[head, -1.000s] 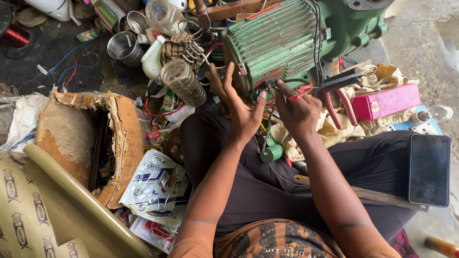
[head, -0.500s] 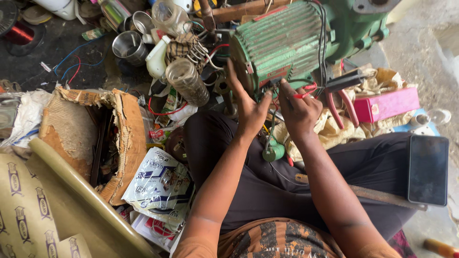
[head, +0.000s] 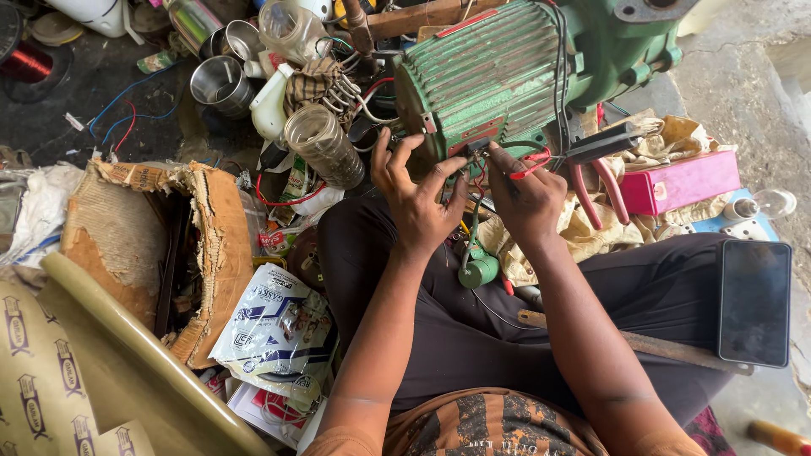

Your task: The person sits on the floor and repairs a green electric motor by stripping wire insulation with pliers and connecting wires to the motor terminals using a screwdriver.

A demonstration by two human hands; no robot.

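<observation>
the person sits on the floor with a green electric motor (head: 498, 72) just in front of the knees, and both hands meet at its near lower edge, where a small terminal opening shows. the left hand (head: 418, 198) is spread, fingers loose and partly fanned, its fingertips touching the motor housing beside the opening; it grips nothing that can be made out. the right hand (head: 528, 198) is curled, pinching thin red wires (head: 530, 162) that loop out from the terminal area, thumb and forefinger closed on them. a green cable plug (head: 478, 268) hangs just below the hands, against the dark trousers.

judged from this, the step in hand is work on the motor's wire leads at the terminal, the right hand holding the leads while the left steadies or feels for the spot. the next move seems to call for fine finger work: keeping the thin wires separated and guiding an end to its place without letting it slip.

red-handled pliers (head: 591, 173) lie just right of the right hand, by a pink box (head: 680, 181). a dark phone (head: 753, 302) rests on the right thigh. a torn cardboard box (head: 144, 245) sits well to the left, with steel cups (head: 220, 80) and a clear plastic jar (head: 325, 145) beyond.
</observation>
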